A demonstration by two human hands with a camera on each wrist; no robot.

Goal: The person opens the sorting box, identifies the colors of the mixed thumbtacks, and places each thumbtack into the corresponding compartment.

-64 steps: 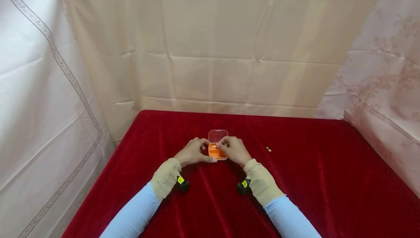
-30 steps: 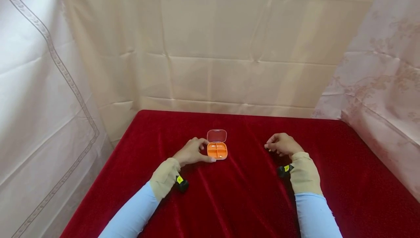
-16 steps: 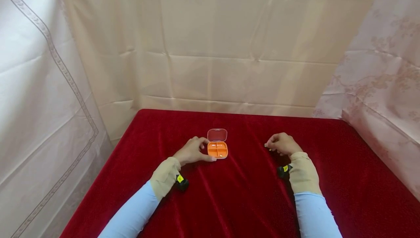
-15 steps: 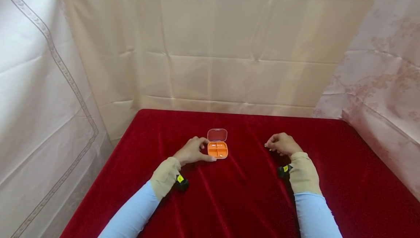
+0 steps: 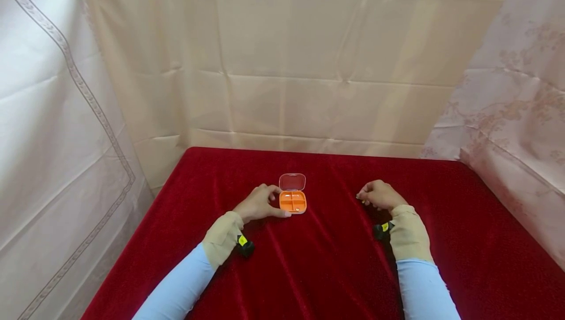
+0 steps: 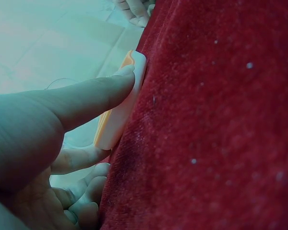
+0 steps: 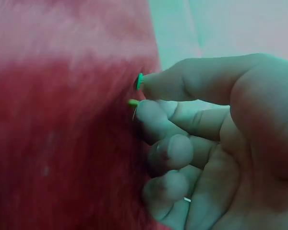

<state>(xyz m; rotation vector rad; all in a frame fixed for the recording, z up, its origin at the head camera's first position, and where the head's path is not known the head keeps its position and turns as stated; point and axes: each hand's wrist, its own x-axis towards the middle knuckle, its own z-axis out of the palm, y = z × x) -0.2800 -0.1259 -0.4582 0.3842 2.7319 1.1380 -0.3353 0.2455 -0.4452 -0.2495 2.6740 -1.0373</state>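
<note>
Sitting open: orange pill box, clear lid.

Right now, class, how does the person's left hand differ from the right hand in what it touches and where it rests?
The left hand holds the open orange pill box, thumb against its side; the right hand is apart from the box, pinching tiny green pieces. Both rest on the red cloth.

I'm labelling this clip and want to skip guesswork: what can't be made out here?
- Pins: in the head view the right hand hides them; in the right wrist view the small green pins at its fingertips are blurred.
- Orange box: its contents are too small to tell in the head view; the left wrist view shows only its edge, behind the left hand.
</note>
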